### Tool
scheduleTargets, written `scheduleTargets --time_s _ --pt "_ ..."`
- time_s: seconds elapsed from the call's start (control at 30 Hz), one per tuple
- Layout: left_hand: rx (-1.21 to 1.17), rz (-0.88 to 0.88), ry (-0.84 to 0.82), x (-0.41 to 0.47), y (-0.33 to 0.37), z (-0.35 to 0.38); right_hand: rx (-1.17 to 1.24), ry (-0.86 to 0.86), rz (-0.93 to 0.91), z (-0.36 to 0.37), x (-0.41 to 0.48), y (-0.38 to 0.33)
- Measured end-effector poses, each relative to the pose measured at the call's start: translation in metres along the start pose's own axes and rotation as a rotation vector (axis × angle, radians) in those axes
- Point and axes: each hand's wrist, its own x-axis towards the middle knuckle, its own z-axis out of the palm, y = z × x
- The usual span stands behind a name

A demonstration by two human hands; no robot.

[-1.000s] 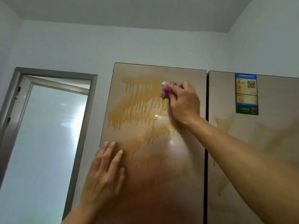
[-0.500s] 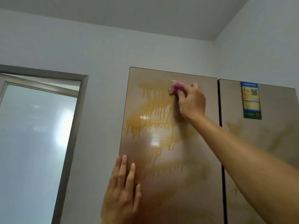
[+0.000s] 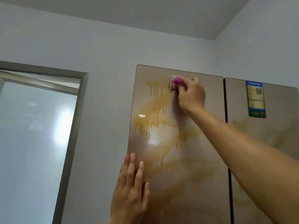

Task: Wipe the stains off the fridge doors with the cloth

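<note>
The left fridge door [image 3: 191, 167] is glossy bronze and streaked with dripping yellow-brown stains [image 3: 155, 113] across its upper half. My right hand [image 3: 191, 96] grips a bunched pink cloth [image 3: 177, 82] and presses it against the door near the top edge, at the right end of the top stain. My left hand [image 3: 131, 189] lies flat with straight fingers on the door's left edge, lower down. The right fridge door [image 3: 265, 143] shows fainter smeared stains; my right forearm crosses in front of it.
A blue and green label sticker [image 3: 256, 99] sits at the top of the right door. A grey-framed glass door [image 3: 38, 135] stands to the left of the fridge. White walls and ceiling close in above and at right.
My right hand with the cloth has stayed near the top of the left door, rubbing there. The view has swung left and up, so the fridge sits further right in the frame.
</note>
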Motion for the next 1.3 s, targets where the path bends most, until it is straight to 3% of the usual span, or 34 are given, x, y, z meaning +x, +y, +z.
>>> scheduleTargets --time_s 0.07,0.17,0.2,0.3,0.37,0.43,0.53,0.6,0.67,0.7,0.73,0.8,0.87,1.07,1.2,1.23,1.3 --pt "0.003 0.0 0.013 0.0 0.001 0.001 0.055 -0.278 -0.256 -0.006 -0.027 -0.007" --pt "-0.015 0.013 0.033 -0.001 0.004 0.001 0.13 -0.77 -0.297 -0.043 -0.033 -0.011" --pt "-0.012 0.009 0.034 0.0 0.003 0.001 0.173 -0.741 -0.261 -0.052 -0.026 -0.013" --pt "-0.006 -0.004 0.029 0.0 0.001 0.002 0.179 -0.087 0.009 -0.049 0.026 -0.01" --pt "-0.01 0.003 0.037 -0.001 0.003 0.001 0.029 0.102 0.177 -0.028 0.044 -0.017" --pt "-0.011 0.001 0.029 -0.001 0.003 0.001 -0.018 0.023 0.114 0.004 0.032 -0.029" --pt "-0.018 -0.025 0.007 0.001 0.001 0.001 0.012 -0.211 -0.172 0.018 -0.017 -0.053" --pt "-0.035 -0.022 0.001 0.0 0.002 0.001 0.083 -0.505 -0.252 0.002 -0.035 -0.054" --pt "-0.038 -0.006 0.004 -0.002 0.005 0.001 0.159 -0.839 -0.193 -0.025 -0.034 -0.055" --pt "-0.036 -0.004 0.003 -0.003 0.004 0.001 0.219 -0.846 -0.154 -0.033 -0.027 -0.057" --pt "-0.03 -0.009 0.001 -0.003 0.003 0.001 0.297 -0.728 -0.11 -0.034 -0.015 -0.06" --pt "-0.01 -0.021 -0.001 -0.002 0.002 0.002 0.353 -0.32 -0.019 -0.022 0.02 -0.064" --pt "-0.01 -0.017 0.003 -0.002 0.002 0.002 0.232 -0.094 -0.019 -0.001 0.046 -0.074" --pt "-0.041 -0.017 0.018 -0.001 -0.001 0.001 0.077 -0.321 -0.249 0.039 -0.048 -0.086" --pt "-0.072 -0.005 0.008 -0.003 0.003 -0.001 0.278 -0.939 -0.159 -0.013 -0.076 -0.081" --pt "-0.078 -0.01 0.003 -0.003 0.004 -0.002 0.299 -0.96 -0.111 -0.023 -0.067 -0.08" --pt "-0.068 -0.022 -0.018 0.0 0.005 -0.005 0.388 -0.712 -0.01 -0.029 -0.042 -0.073"
